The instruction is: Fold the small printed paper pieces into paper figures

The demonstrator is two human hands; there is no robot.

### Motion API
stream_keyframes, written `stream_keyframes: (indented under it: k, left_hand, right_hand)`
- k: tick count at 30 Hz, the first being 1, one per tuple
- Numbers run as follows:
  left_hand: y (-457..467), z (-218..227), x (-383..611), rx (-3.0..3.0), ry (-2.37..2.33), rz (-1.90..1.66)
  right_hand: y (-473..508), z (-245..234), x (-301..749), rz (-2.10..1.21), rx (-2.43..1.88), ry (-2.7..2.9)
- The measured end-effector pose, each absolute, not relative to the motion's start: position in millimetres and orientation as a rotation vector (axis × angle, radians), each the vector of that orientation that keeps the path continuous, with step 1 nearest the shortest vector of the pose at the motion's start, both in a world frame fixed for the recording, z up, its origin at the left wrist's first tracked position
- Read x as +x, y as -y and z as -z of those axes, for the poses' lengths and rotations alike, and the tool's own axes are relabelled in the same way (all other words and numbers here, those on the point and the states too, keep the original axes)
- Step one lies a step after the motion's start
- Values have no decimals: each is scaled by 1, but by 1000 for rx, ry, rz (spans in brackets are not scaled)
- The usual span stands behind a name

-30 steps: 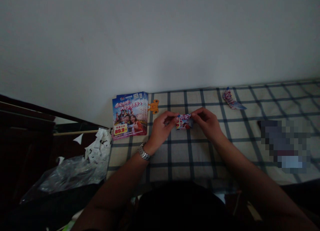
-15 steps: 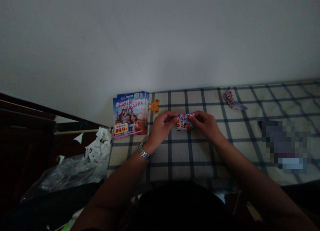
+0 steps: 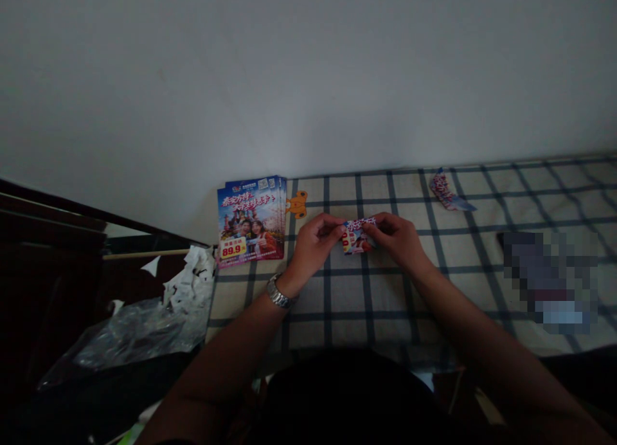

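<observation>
A folded flyer [image 3: 357,236], printed in red, white and blue, sits tilted a little above the checked cloth, pinched between both hands. The left hand [image 3: 313,245] has its curled thumb and fingers closed on the flyer's left end. The right hand [image 3: 398,242] has its fingers bent over the right end, closed on it as well. The fold sits slightly lower and further right than in the view a second ago, and the hands are nearer together.

A silver wristwatch [image 3: 278,291] circles the left wrist. Just left of the left hand, an orange paper cut-out [image 3: 295,204] touches a stack of printed flyers [image 3: 250,221] marked 89.9. To the right, well beyond the right hand, a narrow folded paper strip [image 3: 448,193] lies near the far edge of the worktop [image 3: 337,303], which is covered in cream cloth with dark checks and runs along a pale wall [image 3: 308,78]. Further right is a pixelated patch [image 3: 549,281] that hides whatever is there.

Past the worktop's left edge, crumpled white paper scraps [image 3: 190,284] and a clear plastic bag [image 3: 139,332] lie against dark furniture [image 3: 48,284], with a thin wooden stick [image 3: 144,253] behind them.
</observation>
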State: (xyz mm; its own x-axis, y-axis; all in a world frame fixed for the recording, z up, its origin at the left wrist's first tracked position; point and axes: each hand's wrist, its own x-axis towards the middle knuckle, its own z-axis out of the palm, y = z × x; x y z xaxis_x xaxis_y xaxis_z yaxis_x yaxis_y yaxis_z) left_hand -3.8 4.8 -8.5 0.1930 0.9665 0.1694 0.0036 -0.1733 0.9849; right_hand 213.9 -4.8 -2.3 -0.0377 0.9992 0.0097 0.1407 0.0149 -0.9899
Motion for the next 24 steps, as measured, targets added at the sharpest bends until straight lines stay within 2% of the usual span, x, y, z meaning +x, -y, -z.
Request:
stream_keyframes:
  k: [6,24]
  left_hand:
    - [-4,5,-5,1461,-1027,-1193]
    - [-3,8,-2,1403,-976,-1195]
  right_hand:
    - [7,-3,211,-1297,-1235,1351]
    - [8,-6,211,-1090,-1358,1475]
